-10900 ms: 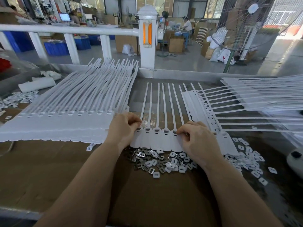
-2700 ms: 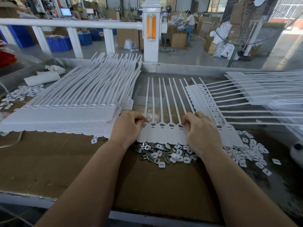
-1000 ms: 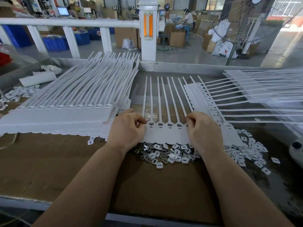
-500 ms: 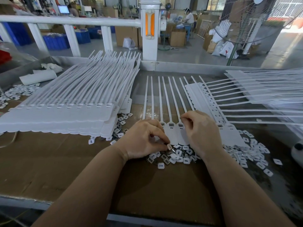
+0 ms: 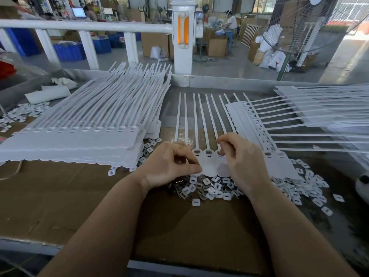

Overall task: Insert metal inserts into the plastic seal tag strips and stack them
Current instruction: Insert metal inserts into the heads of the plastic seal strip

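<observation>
Lying flat, tag stack (image 5: 65,142): largest white pile, left of the centre strip.
Centre strip (image 5: 207,156): five joined tags, no readable writing.
Left hand (image 5: 169,164): fingertips pinched together at the strip's left edge; anything held is hidden.
Right hand (image 5: 243,160): fingers curled, pinching the strip's right tag.
Metal inserts (image 5: 203,190): heaped just below the strip.

Matt white plastic seal tag strips (image 5: 201,124); small shiny metal inserts (image 5: 201,194) (some capped in white plastic); rough brown cardboard covers the counter (image 5: 60,196).
</observation>
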`<state>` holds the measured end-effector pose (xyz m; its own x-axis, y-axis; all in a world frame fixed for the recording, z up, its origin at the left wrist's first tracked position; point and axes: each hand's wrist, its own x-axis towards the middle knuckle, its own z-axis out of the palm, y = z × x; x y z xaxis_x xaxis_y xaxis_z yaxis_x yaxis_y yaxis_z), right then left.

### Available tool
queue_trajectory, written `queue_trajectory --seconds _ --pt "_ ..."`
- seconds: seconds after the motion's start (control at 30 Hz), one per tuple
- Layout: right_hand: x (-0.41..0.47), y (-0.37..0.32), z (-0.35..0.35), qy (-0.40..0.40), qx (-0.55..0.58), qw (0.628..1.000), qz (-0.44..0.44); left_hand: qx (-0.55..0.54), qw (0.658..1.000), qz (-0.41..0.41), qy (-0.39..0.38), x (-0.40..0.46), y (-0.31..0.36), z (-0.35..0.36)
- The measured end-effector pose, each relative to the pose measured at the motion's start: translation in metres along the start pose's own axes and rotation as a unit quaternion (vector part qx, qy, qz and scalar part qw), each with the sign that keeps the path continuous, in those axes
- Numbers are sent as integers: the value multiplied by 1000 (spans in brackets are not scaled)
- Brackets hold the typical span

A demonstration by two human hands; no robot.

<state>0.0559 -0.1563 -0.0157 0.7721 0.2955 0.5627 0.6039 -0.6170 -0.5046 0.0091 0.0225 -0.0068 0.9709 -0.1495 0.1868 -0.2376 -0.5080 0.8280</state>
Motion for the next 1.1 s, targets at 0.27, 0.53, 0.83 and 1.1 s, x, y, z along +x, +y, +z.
queue_trajectory --seconds 0.27,0.53,0.83,1.1 --pt "-1 0 1 -11 3 1000 22 79 993 9 -85 0 -6 -6" --pt "-1 1 2 -10 5 1000 24 47 998 -4 -33 3 -8 -5" --pt "0 -2 1 -42 48 998 -17 8 1000 -10 20 4 -9 -2" --pt "0 0 3 -76 60 995 -29 -49 997 -16 56 3 -8 -2"
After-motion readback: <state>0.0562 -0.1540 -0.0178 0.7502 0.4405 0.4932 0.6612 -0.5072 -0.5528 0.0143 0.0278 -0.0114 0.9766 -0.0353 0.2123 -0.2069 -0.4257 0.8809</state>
